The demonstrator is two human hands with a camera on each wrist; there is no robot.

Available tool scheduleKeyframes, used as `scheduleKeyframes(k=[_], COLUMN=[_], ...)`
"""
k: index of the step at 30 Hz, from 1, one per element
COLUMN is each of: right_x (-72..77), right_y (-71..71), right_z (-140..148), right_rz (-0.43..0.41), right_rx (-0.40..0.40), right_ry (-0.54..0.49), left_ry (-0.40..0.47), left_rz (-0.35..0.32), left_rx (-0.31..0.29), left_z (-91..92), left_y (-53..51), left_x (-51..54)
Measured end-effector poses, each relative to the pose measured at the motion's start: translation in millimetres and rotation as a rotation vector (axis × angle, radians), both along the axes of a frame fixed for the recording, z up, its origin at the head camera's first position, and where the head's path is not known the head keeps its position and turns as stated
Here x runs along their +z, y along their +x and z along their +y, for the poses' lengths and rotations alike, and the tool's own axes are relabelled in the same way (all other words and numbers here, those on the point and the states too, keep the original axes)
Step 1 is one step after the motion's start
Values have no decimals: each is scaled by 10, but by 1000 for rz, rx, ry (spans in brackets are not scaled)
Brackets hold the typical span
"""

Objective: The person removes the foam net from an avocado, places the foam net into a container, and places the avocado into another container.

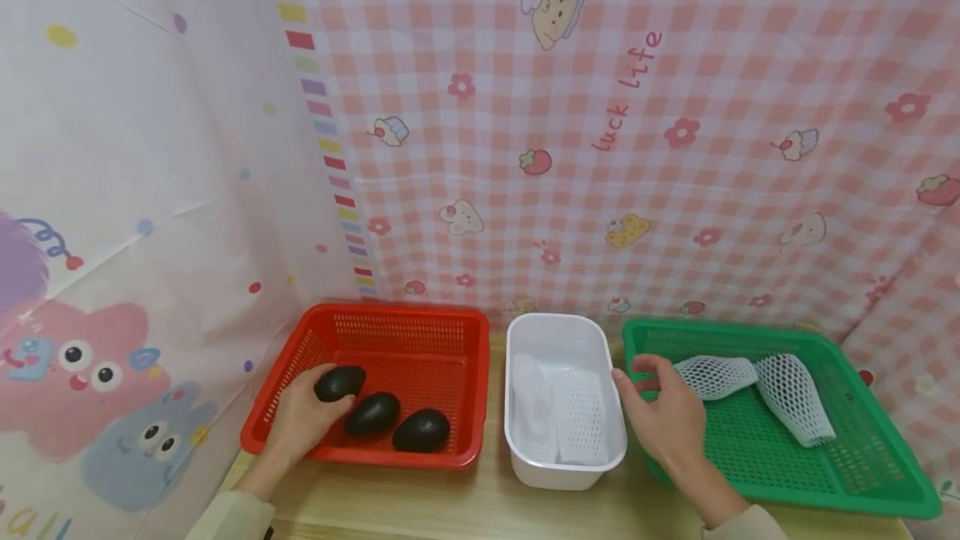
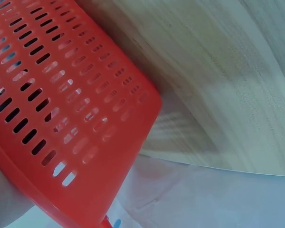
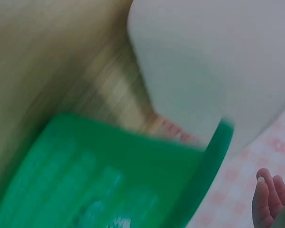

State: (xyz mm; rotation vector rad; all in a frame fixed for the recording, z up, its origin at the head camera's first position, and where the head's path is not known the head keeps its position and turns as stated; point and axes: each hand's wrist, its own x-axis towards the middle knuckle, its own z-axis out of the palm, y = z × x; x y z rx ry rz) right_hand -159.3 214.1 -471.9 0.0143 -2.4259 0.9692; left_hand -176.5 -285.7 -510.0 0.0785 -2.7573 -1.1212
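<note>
In the head view, my left hand (image 1: 303, 411) grips the leftmost of three dark avocados (image 1: 341, 383) at the left side of the red basket (image 1: 482, 390). Two more avocados (image 1: 372, 414) lie beside it. My right hand (image 1: 667, 419), its fingers loosely bent and holding nothing, is over the gap between the white container (image 1: 566, 477) and the green basket (image 1: 885, 440). White foam net sleeves (image 1: 581, 415) lie in the white container. In the right wrist view my right hand (image 3: 274, 204) shows at the lower right edge; the left wrist view hides my left fingers behind the red basket (image 2: 114, 156).
Two stuffed white foam nets (image 1: 793, 398) lie in the green basket; their contents are hidden. All three containers stand side by side on a wooden table (image 1: 397, 502). A pink checked cloth (image 1: 480, 148) hangs behind, a white printed cloth (image 1: 150, 190) at the left.
</note>
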Motion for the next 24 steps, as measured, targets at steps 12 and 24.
scheduleKeyframes(k=[12, 24], right_x=[71, 64], right_y=[-79, -208], right_z=[674, 1253], right_rz=[-189, -337], right_rx=[-69, -32], right_ry=[134, 173], left_ry=[-46, -92], left_rz=[-20, -97], left_rx=[-6, -30], left_z=[-44, -38], left_y=[-17, -56], left_x=[-15, -17])
